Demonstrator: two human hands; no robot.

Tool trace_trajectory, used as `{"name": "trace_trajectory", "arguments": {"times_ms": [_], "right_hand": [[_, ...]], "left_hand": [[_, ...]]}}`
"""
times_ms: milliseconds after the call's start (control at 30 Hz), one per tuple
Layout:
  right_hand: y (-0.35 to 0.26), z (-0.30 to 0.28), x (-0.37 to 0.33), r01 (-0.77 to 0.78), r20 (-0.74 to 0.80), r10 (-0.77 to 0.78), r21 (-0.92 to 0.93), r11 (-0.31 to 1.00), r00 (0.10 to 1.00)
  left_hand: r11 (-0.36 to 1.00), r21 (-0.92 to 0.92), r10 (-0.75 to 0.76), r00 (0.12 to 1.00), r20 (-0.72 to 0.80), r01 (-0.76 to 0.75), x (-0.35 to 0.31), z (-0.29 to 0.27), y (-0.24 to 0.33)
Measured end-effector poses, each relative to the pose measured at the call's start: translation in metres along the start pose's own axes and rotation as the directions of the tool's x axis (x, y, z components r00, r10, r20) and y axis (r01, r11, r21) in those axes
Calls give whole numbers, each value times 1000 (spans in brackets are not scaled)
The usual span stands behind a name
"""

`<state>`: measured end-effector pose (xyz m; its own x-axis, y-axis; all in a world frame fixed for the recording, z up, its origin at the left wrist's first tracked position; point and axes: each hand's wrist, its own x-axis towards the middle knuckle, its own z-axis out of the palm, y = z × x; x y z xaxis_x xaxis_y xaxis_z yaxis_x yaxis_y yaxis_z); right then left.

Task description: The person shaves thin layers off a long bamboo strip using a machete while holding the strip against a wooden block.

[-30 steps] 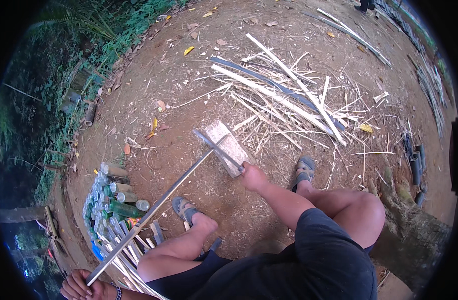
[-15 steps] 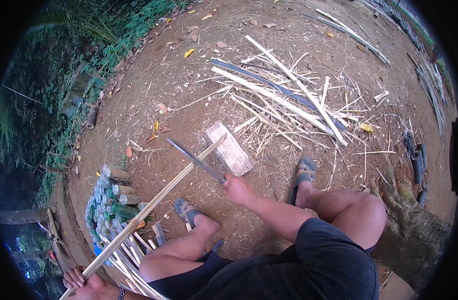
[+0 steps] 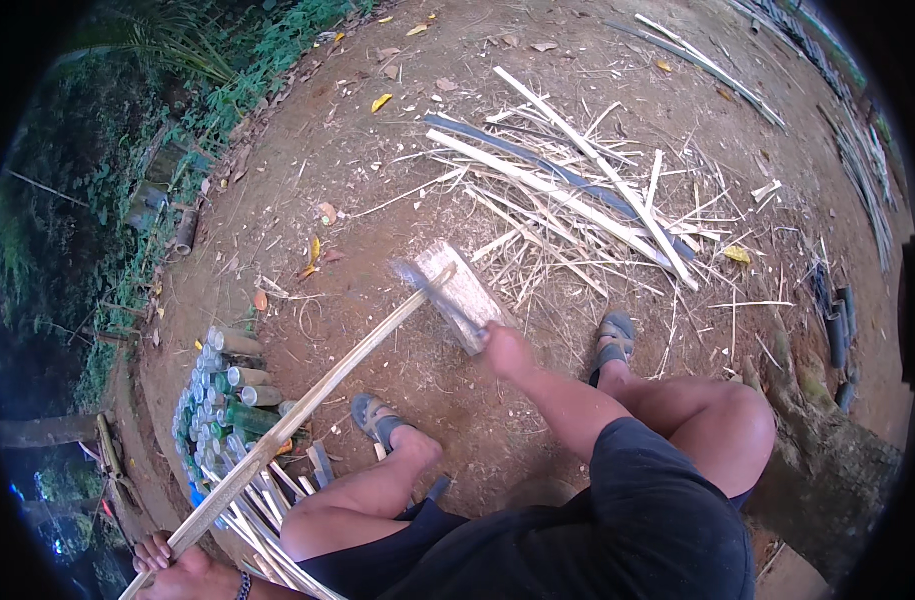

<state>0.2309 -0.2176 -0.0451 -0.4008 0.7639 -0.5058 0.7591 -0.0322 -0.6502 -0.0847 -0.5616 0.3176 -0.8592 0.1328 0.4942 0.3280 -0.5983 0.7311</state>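
Observation:
My left hand (image 3: 178, 570), at the lower left, is closed around the near end of a long split bamboo strip (image 3: 318, 393). The strip runs up and to the right, and its far end rests on a pale wooden block (image 3: 474, 284) on the ground. My right hand (image 3: 508, 354) grips the handle of a long knife (image 3: 440, 292). The blade, smeared by motion, crosses the strip near its far end, over the block. Whether the edge touches the strip, I cannot tell.
Bamboo strips and shavings (image 3: 568, 200) lie heaped beyond the block. Several bottles (image 3: 243, 377) are stacked by my left foot, with more pale strips (image 3: 263, 530) beside my leg. A tree trunk (image 3: 828, 460) stands at the right. Dense plants (image 3: 228, 100) line the far left.
My right hand has swung the knife right and slightly upward, bringing the blade over the strip's far end on the block. My left hand and the strip have barely moved.

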Motion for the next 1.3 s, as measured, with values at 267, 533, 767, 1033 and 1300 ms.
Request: {"name": "trace_trajectory", "arguments": {"times_ms": [267,533,767,1033,1300], "right_hand": [[-12,-17,-15,105,29,-102,-128,986,994],[-16,-22,5,56,24,-54,-113,992,998],[6,-27,16,-24,-45,16,-162,986,999],[22,-22,18,-46,-61,38,-139,989,997],[27,-24,32,-156,-31,154,-68,985,988]], "left_hand": [[998,-61,20,999,-29,-22,-5,5,-2],[995,-92,33,999,7,-33,-7,6,2],[996,-89,16,1000,4,-16,-13,20,-2],[997,-63,35,999,14,-34,-17,22,-3],[997,-54,50,999,16,-49,-21,25,-3]]}}
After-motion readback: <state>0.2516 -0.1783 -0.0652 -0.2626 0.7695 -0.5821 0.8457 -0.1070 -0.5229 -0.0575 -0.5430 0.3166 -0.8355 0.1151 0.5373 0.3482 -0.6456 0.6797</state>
